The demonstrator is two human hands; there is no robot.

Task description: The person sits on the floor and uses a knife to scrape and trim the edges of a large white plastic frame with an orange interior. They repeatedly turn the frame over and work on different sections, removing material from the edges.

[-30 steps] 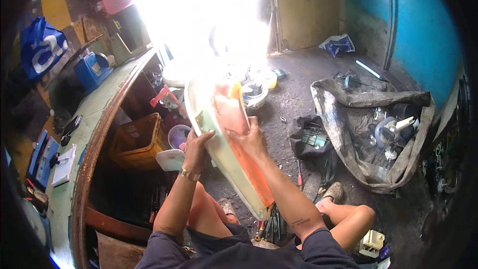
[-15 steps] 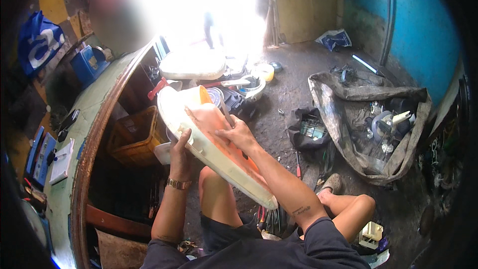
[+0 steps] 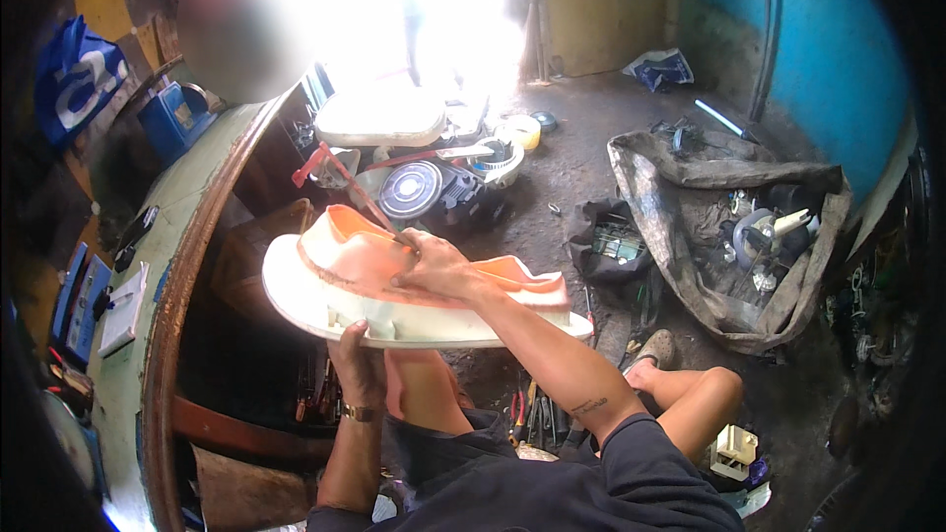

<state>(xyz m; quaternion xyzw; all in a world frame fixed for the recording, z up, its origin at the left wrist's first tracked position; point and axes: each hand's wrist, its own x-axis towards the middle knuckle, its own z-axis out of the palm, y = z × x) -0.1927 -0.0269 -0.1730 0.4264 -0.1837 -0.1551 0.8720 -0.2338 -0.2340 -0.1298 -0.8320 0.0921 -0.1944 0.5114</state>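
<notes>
A plastic housing with a white rim (image 3: 294, 291) and a pale orange raised body (image 3: 340, 241) lies sideways across my hands above my knees. My left hand (image 3: 357, 365) grips the near rim from below. My right hand (image 3: 434, 266) is closed on the orange body at its top; a thin dark strip by its fingertips is too unclear to identify. Below the housing, pliers (image 3: 517, 419) and other hand tools lie between my legs.
A worn bench (image 3: 212, 187) runs along the left. Ahead on the floor are a white oval piece (image 3: 379, 123), a black appliance part (image 3: 458, 202) and red pieces (image 3: 307, 169). At right lie a black bag (image 3: 601, 256) and a dirty sack (image 3: 729, 335) holding parts.
The housing has swung from steeply slanted to nearly horizontal and tipped so its orange body faces up. Both hands still hold it; my right hand has moved leftward along it.
</notes>
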